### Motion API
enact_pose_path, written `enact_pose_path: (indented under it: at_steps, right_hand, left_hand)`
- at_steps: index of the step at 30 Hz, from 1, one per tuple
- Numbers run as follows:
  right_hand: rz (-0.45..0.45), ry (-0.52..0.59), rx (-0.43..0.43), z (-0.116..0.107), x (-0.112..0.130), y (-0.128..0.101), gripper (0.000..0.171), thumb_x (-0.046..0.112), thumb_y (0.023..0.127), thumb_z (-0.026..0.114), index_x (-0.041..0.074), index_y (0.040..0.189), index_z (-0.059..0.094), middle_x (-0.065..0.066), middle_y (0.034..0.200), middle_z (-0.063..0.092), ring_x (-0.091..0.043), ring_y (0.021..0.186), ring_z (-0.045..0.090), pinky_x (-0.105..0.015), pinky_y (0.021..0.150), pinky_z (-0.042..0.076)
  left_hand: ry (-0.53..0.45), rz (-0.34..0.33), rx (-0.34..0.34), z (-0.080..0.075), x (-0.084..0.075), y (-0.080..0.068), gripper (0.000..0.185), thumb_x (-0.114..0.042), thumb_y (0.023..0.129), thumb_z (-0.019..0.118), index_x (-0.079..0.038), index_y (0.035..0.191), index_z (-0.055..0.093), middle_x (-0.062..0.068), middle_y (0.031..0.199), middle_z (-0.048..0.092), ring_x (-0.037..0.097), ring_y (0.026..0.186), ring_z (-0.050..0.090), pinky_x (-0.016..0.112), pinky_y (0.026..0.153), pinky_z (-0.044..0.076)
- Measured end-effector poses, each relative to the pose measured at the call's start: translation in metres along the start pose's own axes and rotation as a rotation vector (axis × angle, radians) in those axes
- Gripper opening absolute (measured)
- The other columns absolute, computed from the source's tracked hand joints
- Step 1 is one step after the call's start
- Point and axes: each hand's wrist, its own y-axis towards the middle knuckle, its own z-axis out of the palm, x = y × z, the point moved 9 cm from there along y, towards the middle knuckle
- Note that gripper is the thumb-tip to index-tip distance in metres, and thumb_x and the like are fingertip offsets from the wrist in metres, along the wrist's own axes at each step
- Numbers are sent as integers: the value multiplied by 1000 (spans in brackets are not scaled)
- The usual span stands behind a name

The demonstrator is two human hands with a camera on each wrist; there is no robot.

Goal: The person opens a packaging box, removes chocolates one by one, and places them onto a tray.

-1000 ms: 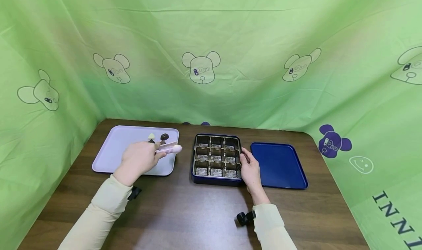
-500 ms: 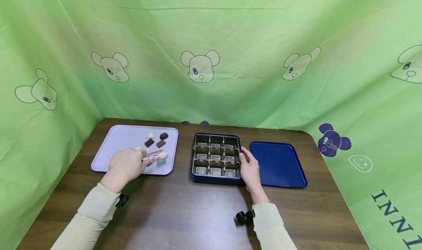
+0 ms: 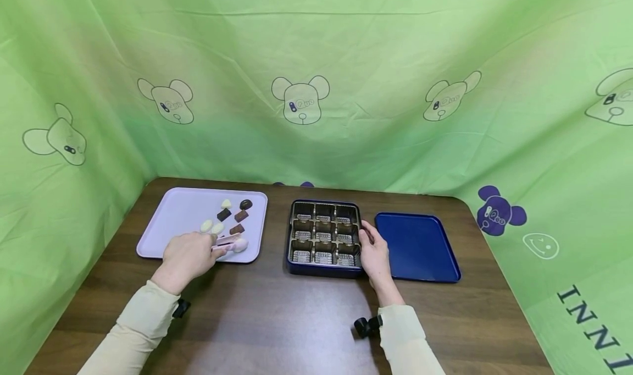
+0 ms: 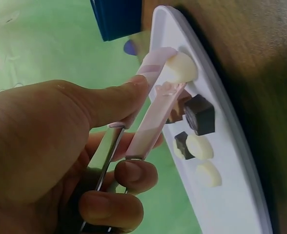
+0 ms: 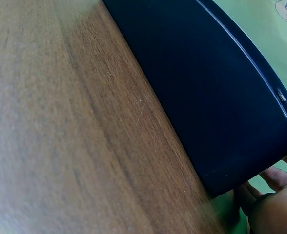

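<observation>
My left hand (image 3: 190,254) grips pink tongs (image 3: 232,246) with rounded white tips, low over the front right part of a lilac tray (image 3: 168,221). Several dark, brown and white chocolates (image 3: 232,215) lie on the tray just beyond the tips. In the left wrist view the tongs (image 4: 155,105) are pinched between thumb and fingers, and the chocolates (image 4: 199,114) sit beside the tips. My right hand (image 3: 374,251) rests against the right wall of a dark blue box (image 3: 321,270) with a gold insert of empty compartments. The right wrist view shows the box wall (image 5: 207,107).
A dark blue lid (image 3: 417,247) lies flat to the right of the box, close by my right hand. The brown wooden table (image 3: 296,320) is enclosed by green cloth walls (image 3: 316,89) at the back and both sides.
My left hand drew back toward me and to the left with the tongs, from above the tray's right edge to its front part, uncovering more chocolates. The right hand stayed at the box.
</observation>
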Motion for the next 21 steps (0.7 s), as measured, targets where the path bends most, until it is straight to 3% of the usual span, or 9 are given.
enact_pose_path:
  at_steps: [7,13,17,21]
  right_hand:
    - [-2,-7,-1,-1,0,-1,42,20,108,49,7,148,49,-21,145,53,-30,134,50,-46,108,40]
    - [6,-14,1,-1,0,-1,42,22,108,49,8,148,49,-20,145,53,-31,135,49,-46,109,40]
    - [1,-14,-4,-1,0,-1,42,21,108,50,8,148,49,-21,145,53,-30,134,49,-46,109,40]
    - [-8,-15,-7,-1,1,-1,41,21,108,50,8,148,50,-20,144,54,-30,134,50,-46,109,40]
  left_hand:
    - [-8,-13,18,7,3,0,35,-42,89,75,-11,80,64,18,77,67,39,69,66,53,55,48]
    - [-32,-24,33,8,5,0,37,-44,89,74,-9,100,72,19,84,69,39,73,66,53,56,48]
    - [-48,2,-19,0,4,1,40,-43,90,74,-9,111,73,19,83,69,38,68,65,52,51,47]
    - [-70,32,-144,-20,6,2,37,-41,90,74,-10,111,72,15,77,68,34,59,61,50,45,43]
